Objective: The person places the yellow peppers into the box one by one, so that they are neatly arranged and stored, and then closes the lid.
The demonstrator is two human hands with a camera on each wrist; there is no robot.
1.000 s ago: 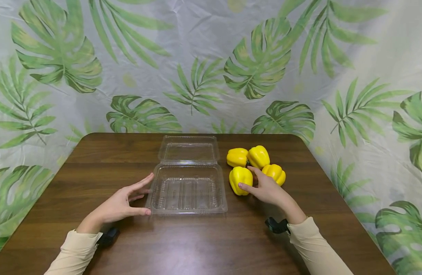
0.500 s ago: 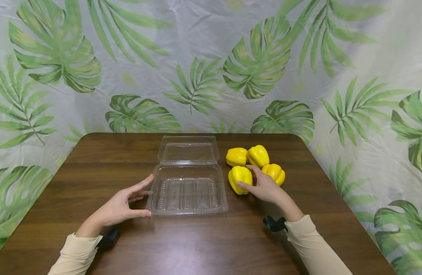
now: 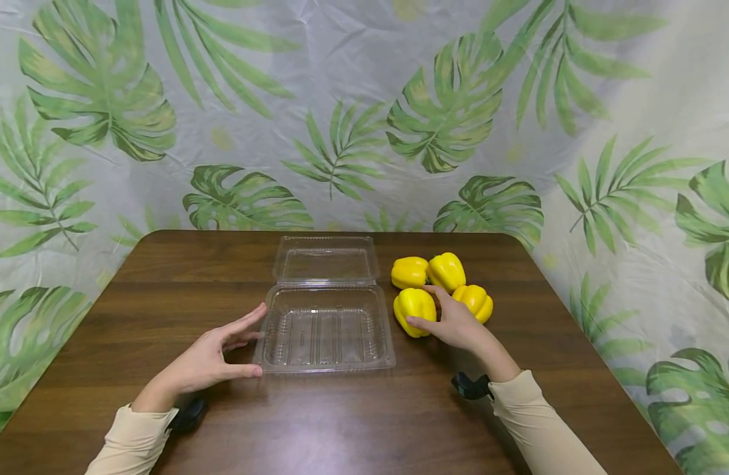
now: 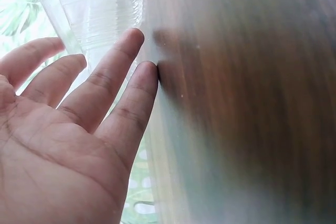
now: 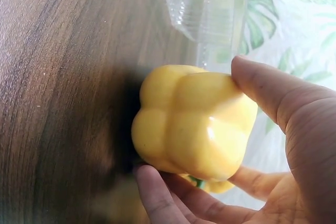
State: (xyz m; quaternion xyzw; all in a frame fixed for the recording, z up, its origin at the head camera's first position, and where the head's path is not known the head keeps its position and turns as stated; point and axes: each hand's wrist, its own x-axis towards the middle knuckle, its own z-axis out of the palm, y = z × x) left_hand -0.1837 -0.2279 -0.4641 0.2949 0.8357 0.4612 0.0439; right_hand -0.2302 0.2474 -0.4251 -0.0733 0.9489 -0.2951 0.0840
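The yellow pepper (image 3: 414, 311) is at the right side of the clear container (image 3: 327, 366), near it but apart. The right hand (image 3: 459, 323) grasps this pepper, with the thumb on one side and the fingers on the other. Whether the pepper rests on the counter (image 3: 340, 429) or is a little raised, one cannot tell. The right wrist view shows what the head view hides: the lobed end of the pepper, and below it a small green stem (image 5: 198, 181) between the fingers; to which pepper this stem belongs is not clear.

Compared with one second ago, the pepper and the right hand have shifted slightly toward the container.

Around the hand lie a second pepper (image 3: 409, 272) and a third pepper (image 3: 446, 271) behind, and a fourth pepper (image 3: 474, 302) partly covered by the hand.

The container has its lid (image 3: 325, 267) folded back, lying flat behind it. The left hand (image 3: 200, 359) is at its left edge, holding nothing, with fingers spread; it has stayed almost in the same place. The left wrist view adds the palm and four fingertips just beside the clear plastic, but contact cannot be told.

Both wrists carry a black device (image 3: 189, 415), below cream sleeves (image 3: 542, 422). Behind the counter hangs a pale cloth (image 3: 340, 66) printed with green leaves.
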